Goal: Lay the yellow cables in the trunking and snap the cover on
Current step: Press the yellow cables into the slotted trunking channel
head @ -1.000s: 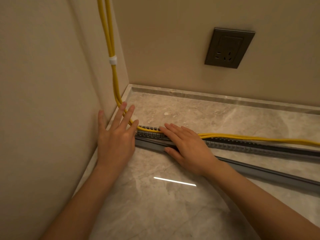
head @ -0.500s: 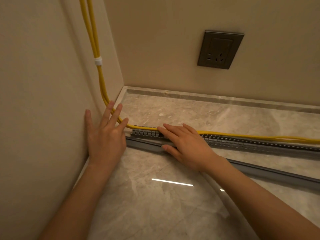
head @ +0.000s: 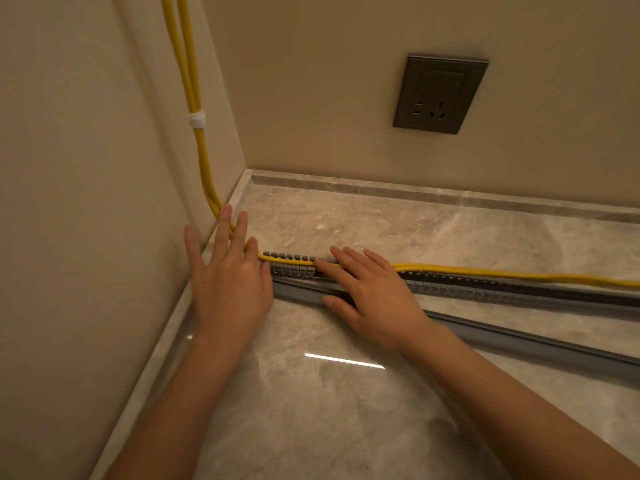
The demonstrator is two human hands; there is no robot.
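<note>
Two yellow cables [head: 194,81] run down the left wall, tied by a white band [head: 197,119], then bend along the floor. A grey slotted trunking [head: 485,287] lies on the marble floor. At its left end the cables sit between the fingers of the trunking; farther right they ride on top. The grey cover strip [head: 519,341] lies on the floor in front of the trunking. My left hand [head: 228,285] rests flat over the cable bend at the trunking's end. My right hand [head: 374,296] presses flat on the cables and trunking, thumb on the cover.
A dark wall socket [head: 440,95] sits on the back wall above the marble skirting [head: 415,194]. The beige left wall [head: 69,202] stands close beside my left hand. Polished marble floor [head: 329,410] spreads toward me.
Both hands stay flat at the trunking's left end and barely shift. The view has swung a little, left and then back right.
</note>
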